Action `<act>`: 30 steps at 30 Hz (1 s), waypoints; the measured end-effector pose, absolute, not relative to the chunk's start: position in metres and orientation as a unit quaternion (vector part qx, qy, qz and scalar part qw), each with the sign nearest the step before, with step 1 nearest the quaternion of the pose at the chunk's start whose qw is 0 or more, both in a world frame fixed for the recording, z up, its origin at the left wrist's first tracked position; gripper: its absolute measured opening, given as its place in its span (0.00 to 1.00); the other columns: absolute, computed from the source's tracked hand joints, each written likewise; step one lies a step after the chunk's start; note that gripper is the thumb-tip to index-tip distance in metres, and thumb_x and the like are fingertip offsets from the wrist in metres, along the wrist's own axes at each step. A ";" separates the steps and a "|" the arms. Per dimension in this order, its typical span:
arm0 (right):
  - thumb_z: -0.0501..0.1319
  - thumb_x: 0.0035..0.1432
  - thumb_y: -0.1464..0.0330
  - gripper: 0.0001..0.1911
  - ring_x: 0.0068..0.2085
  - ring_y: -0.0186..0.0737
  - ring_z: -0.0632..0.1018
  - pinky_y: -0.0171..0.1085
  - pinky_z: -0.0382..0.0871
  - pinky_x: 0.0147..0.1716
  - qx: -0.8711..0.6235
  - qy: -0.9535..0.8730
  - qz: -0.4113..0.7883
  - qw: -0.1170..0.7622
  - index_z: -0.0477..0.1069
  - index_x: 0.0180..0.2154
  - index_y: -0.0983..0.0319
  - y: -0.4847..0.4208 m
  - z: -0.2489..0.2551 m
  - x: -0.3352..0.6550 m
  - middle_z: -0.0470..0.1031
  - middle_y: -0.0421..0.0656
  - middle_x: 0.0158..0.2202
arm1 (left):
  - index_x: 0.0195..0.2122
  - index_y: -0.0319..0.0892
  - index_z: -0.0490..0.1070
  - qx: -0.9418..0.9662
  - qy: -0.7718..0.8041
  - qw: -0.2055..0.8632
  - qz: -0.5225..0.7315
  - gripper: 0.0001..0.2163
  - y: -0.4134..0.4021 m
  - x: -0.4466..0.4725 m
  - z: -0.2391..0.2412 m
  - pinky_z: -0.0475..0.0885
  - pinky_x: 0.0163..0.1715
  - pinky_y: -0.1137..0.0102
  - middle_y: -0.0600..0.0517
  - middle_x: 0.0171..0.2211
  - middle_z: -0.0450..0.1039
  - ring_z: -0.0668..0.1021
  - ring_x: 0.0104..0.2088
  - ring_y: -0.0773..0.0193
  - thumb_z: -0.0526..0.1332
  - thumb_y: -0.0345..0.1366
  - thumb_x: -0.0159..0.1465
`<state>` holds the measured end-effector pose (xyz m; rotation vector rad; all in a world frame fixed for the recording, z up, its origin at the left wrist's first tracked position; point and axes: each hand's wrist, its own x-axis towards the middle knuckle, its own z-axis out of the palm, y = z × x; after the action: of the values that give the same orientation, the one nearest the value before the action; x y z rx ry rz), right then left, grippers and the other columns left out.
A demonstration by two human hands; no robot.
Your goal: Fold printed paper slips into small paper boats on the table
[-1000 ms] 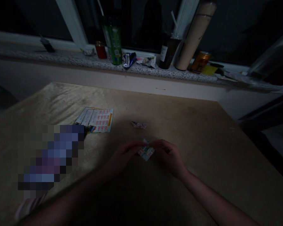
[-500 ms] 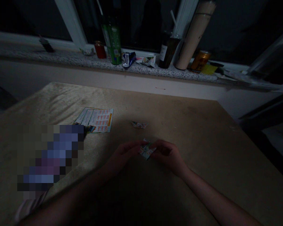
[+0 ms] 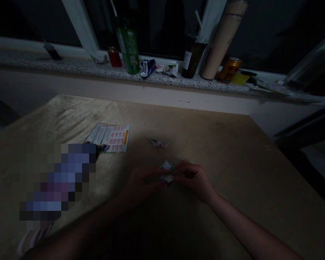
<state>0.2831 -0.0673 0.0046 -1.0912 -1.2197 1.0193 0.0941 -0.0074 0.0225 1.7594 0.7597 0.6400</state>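
Note:
A small folded piece of printed paper (image 3: 166,165) is held between both hands, low over the middle of the table. My left hand (image 3: 143,182) has its fingers closed on the paper's left side, with the index finger lying across it. From the right, my right hand (image 3: 191,177) pinches the paper's other edge between thumb and fingers. Just beyond the hands lies a small folded paper boat (image 3: 160,143). Dim light hides the fine creases.
Printed sheets (image 3: 112,138) lie at the left, beside a blurred-out blue object (image 3: 67,173). Along the granite windowsill (image 3: 78,65) stand a green bottle (image 3: 130,48), a dark cup (image 3: 191,61), a tall beige cylinder (image 3: 223,39) and a gold can (image 3: 230,70).
My left hand has shifted slightly down and its fingers now lie across the paper. A plainer face of the paper shows. The right hand has barely moved.

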 end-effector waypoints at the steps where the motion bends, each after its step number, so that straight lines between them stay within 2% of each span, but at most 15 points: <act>1: 0.70 0.44 0.64 0.06 0.30 0.37 0.76 0.35 0.69 0.28 -0.464 -0.520 0.433 0.571 0.77 0.26 0.59 -0.067 0.004 0.283 0.76 0.42 0.27 | 0.40 0.46 0.78 0.737 0.316 0.532 0.271 0.11 -0.007 0.094 0.022 0.70 0.43 0.67 0.52 0.41 0.78 0.78 0.40 0.58 0.65 0.36 0.55; 7: 0.69 0.45 0.64 0.06 0.28 0.36 0.75 0.35 0.67 0.26 -0.461 -0.528 0.441 0.560 0.77 0.25 0.59 -0.068 0.005 0.283 0.74 0.41 0.25 | 0.37 0.47 0.79 0.729 0.301 0.554 0.265 0.08 -0.007 0.095 0.020 0.71 0.41 0.68 0.52 0.40 0.78 0.79 0.39 0.58 0.64 0.37 0.57; 13: 0.67 0.49 0.62 0.07 0.31 0.37 0.75 0.35 0.68 0.29 -0.455 -0.544 0.451 0.542 0.78 0.28 0.59 -0.069 0.009 0.282 0.74 0.42 0.29 | 0.35 0.44 0.78 0.687 0.359 0.567 0.281 0.09 -0.009 0.097 0.019 0.71 0.41 0.67 0.52 0.36 0.79 0.79 0.37 0.58 0.67 0.37 0.52; 17: 0.67 0.50 0.63 0.07 0.30 0.35 0.74 0.34 0.67 0.28 -0.460 -0.539 0.453 0.541 0.76 0.25 0.60 -0.068 0.009 0.282 0.73 0.41 0.28 | 0.40 0.42 0.75 0.644 0.383 0.593 0.295 0.17 -0.012 0.098 0.018 0.72 0.40 0.66 0.49 0.39 0.78 0.79 0.39 0.56 0.70 0.37 0.48; 20: 0.67 0.49 0.62 0.09 0.29 0.35 0.74 0.34 0.68 0.28 -0.474 -0.525 0.455 0.541 0.73 0.25 0.60 -0.068 0.007 0.281 0.72 0.41 0.27 | 0.47 0.41 0.71 0.627 0.384 0.620 0.274 0.21 -0.013 0.099 0.022 0.74 0.38 0.65 0.48 0.38 0.79 0.80 0.37 0.56 0.69 0.38 0.51; 24: 0.68 0.47 0.62 0.14 0.27 0.33 0.74 0.32 0.69 0.27 -0.500 -0.488 0.466 0.543 0.70 0.36 0.59 -0.069 0.006 0.277 0.72 0.37 0.25 | 0.54 0.41 0.66 0.631 0.393 0.617 0.257 0.26 -0.012 0.099 0.025 0.74 0.37 0.65 0.50 0.37 0.79 0.80 0.36 0.55 0.67 0.40 0.54; 26: 0.67 0.48 0.62 0.16 0.27 0.33 0.75 0.32 0.69 0.28 -0.508 -0.494 0.465 0.531 0.70 0.39 0.60 -0.070 0.006 0.276 0.73 0.38 0.26 | 0.51 0.41 0.69 0.645 0.398 0.601 0.255 0.23 -0.011 0.099 0.024 0.74 0.38 0.65 0.49 0.37 0.79 0.80 0.37 0.55 0.66 0.41 0.54; 30: 0.64 0.50 0.60 0.11 0.29 0.36 0.77 0.33 0.71 0.28 -0.535 -0.505 0.460 0.498 0.72 0.32 0.61 -0.071 0.007 0.274 0.76 0.41 0.28 | 0.42 0.42 0.75 0.665 0.393 0.583 0.252 0.16 -0.008 0.098 0.020 0.74 0.38 0.67 0.49 0.38 0.79 0.80 0.37 0.55 0.65 0.44 0.55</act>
<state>0.2741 -0.0713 0.0067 -1.2943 -1.2224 1.1128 0.0983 -0.0085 0.0204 1.5521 0.9165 0.5870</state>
